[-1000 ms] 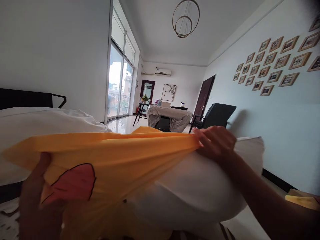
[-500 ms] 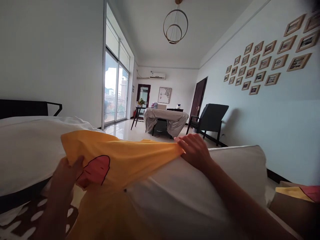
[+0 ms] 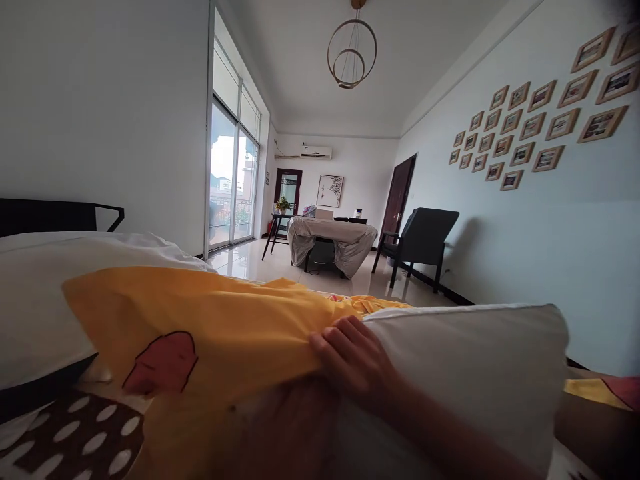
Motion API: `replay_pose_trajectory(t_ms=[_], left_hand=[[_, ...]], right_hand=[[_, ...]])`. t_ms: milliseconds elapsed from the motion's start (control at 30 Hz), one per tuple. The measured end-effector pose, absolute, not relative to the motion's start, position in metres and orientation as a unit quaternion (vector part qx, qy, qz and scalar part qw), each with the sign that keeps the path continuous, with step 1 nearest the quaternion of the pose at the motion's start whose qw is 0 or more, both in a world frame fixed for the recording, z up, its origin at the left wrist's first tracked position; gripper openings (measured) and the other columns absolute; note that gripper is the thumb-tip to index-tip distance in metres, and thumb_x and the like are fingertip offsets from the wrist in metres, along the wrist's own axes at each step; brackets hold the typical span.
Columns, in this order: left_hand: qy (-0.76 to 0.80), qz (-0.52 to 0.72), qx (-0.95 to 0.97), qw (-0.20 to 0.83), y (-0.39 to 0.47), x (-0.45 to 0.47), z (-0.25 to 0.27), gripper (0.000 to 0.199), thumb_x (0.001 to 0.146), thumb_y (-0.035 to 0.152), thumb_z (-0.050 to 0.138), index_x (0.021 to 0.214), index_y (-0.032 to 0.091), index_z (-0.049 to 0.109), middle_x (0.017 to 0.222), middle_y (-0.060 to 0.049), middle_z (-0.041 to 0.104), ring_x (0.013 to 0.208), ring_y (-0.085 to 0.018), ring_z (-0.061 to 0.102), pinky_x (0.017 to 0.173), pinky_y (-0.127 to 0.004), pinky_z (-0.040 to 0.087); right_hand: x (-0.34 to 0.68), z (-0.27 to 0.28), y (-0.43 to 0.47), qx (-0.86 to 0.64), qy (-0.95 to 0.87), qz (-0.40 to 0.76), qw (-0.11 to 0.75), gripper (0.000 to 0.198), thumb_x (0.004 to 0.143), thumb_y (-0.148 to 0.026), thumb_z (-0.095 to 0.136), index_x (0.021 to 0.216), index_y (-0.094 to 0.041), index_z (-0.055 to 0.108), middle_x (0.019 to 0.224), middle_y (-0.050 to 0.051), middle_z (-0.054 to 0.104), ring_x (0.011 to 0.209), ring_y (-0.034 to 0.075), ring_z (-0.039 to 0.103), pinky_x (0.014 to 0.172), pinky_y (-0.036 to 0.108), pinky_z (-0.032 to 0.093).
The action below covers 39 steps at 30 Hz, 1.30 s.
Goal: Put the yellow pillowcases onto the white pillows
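A yellow pillowcase [image 3: 235, 313] with a pink, black-outlined patch lies over part of a white pillow [image 3: 480, 360]. My right hand [image 3: 355, 357] is closed on the pillowcase's edge, its fingers bent over the cloth on top of the pillow. Below it is my left hand [image 3: 295, 420], dark and blurred, close under the pillowcase edge. Its fingers are hidden, so whether it grips anything does not show. The pillow's right end sticks out bare, with a seam along its top.
More white bedding [image 3: 30, 287] lies at left, above a brown cloth with white spots [image 3: 75, 433]. Another yellow and pink cloth [image 3: 610, 390] shows at far right. Beyond stand a covered table [image 3: 333, 230] and a black chair [image 3: 427, 237].
My left hand has let go of the pillowcase's left part and moved right, below my right hand. My right hand has come lower and left with the edge. More of the pillow shows at right.
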<state>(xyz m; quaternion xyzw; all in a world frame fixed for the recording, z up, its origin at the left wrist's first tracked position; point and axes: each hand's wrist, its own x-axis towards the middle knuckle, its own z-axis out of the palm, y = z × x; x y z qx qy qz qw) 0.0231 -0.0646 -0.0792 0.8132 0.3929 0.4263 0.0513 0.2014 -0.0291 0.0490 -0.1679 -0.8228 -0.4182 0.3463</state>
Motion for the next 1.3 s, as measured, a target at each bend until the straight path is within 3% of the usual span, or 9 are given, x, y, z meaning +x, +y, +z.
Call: replay_pose_trajectory(t_ms=[267, 367, 533, 700, 833, 900, 1000, 1100, 1300], left_hand=[[0.419, 0.349, 0.837, -0.043, -0.019, 0.055, -0.068, 0.032, 0.09, 0.036, 0.051, 0.118, 0.021, 0.055, 0.127, -0.01, 0.052, 0.108, -0.021, 0.054, 0.092, -0.043, 0.047], [0.443, 0.338, 0.828, -0.058, -0.004, 0.053, -0.066, 0.032, 0.09, 0.036, 0.052, 0.118, 0.022, 0.055, 0.126, -0.009, 0.053, 0.109, -0.021, 0.054, 0.092, -0.042, 0.047], [0.469, 0.334, 0.815, -0.058, 0.006, 0.053, -0.069, 0.046, 0.087, 0.041, 0.051, 0.128, 0.019, 0.05, 0.13, -0.014, 0.053, 0.118, -0.031, 0.05, 0.099, -0.048, 0.039], [0.46, 0.268, 0.842, -0.084, -0.012, 0.055, -0.057, 0.049, 0.086, 0.023, 0.047, 0.134, 0.017, 0.044, 0.14, -0.013, 0.045, 0.128, -0.029, 0.041, 0.104, -0.051, 0.032], [0.468, 0.15, 0.869, -0.045, -0.031, 0.06, -0.051, 0.025, 0.084, 0.022, 0.047, 0.1, 0.014, 0.065, 0.109, -0.015, 0.063, 0.105, -0.032, 0.055, 0.088, -0.049, 0.043], [0.449, 0.11, 0.886, -0.029, -0.032, 0.063, -0.055, 0.026, 0.081, 0.028, 0.053, 0.097, 0.012, 0.066, 0.102, -0.016, 0.064, 0.1, -0.032, 0.056, 0.09, -0.052, 0.041], [0.444, 0.081, 0.893, 0.006, -0.024, 0.066, -0.068, 0.034, 0.077, 0.033, 0.06, 0.101, 0.01, 0.067, 0.101, -0.017, 0.066, 0.102, -0.033, 0.056, 0.099, -0.053, 0.033], [0.433, 0.093, 0.896, 0.038, -0.017, 0.074, -0.086, 0.032, 0.081, 0.037, 0.057, 0.1, 0.014, 0.07, 0.096, -0.015, 0.07, 0.101, -0.03, 0.059, 0.102, -0.05, 0.029], [0.369, 0.054, 0.928, 0.004, -0.027, 0.102, -0.121, 0.021, 0.086, 0.025, 0.054, 0.088, 0.016, 0.073, 0.08, -0.013, 0.072, 0.081, -0.024, 0.064, 0.088, -0.042, 0.036]], right_hand=[[0.198, 0.024, 0.019, -0.176, -0.856, -0.315, 0.371, 0.02, 0.093, -0.012, 0.037, 0.083, -0.016, 0.054, 0.063, 0.001, 0.054, 0.06, 0.014, 0.044, 0.058, 0.028, 0.033], [0.195, 0.014, 0.013, -0.166, -0.864, -0.335, 0.338, 0.021, 0.094, -0.013, 0.037, 0.085, -0.015, 0.055, 0.062, 0.0, 0.053, 0.059, 0.014, 0.043, 0.057, 0.029, 0.032], [0.202, 0.007, 0.019, -0.181, -0.86, -0.405, 0.251, 0.017, 0.092, -0.013, 0.042, 0.091, -0.013, 0.059, 0.069, 0.003, 0.056, 0.065, 0.017, 0.046, 0.061, 0.031, 0.035], [0.217, 0.001, 0.048, -0.273, -0.855, -0.393, 0.202, 0.015, 0.09, -0.013, 0.047, 0.099, -0.013, 0.059, 0.086, 0.006, 0.061, 0.077, 0.02, 0.05, 0.074, 0.034, 0.039], [0.223, -0.002, 0.066, -0.343, -0.855, -0.323, 0.216, 0.015, 0.089, -0.011, 0.047, 0.096, -0.015, 0.06, 0.086, 0.006, 0.061, 0.081, 0.019, 0.051, 0.08, 0.033, 0.039], [0.223, -0.003, 0.069, -0.359, -0.865, -0.278, 0.211, 0.015, 0.088, -0.022, 0.053, 0.101, -0.015, 0.059, 0.091, 0.006, 0.061, 0.087, 0.02, 0.052, 0.084, 0.034, 0.039], [0.223, -0.003, 0.07, -0.366, -0.885, -0.217, 0.191, 0.054, 0.072, -0.051, 0.07, 0.11, -0.015, 0.055, 0.1, 0.009, 0.06, 0.096, 0.025, 0.051, 0.091, 0.039, 0.037], [0.22, -0.002, 0.069, -0.372, -0.895, -0.176, 0.172, 0.075, 0.058, -0.058, 0.077, 0.114, -0.015, 0.052, 0.106, 0.01, 0.06, 0.1, 0.027, 0.052, 0.092, 0.039, 0.036], [0.198, 0.004, 0.059, -0.423, -0.88, -0.197, 0.087, 0.05, 0.07, -0.046, 0.072, 0.106, -0.016, 0.052, 0.097, 0.008, 0.064, 0.092, 0.023, 0.058, 0.078, 0.03, 0.039]])
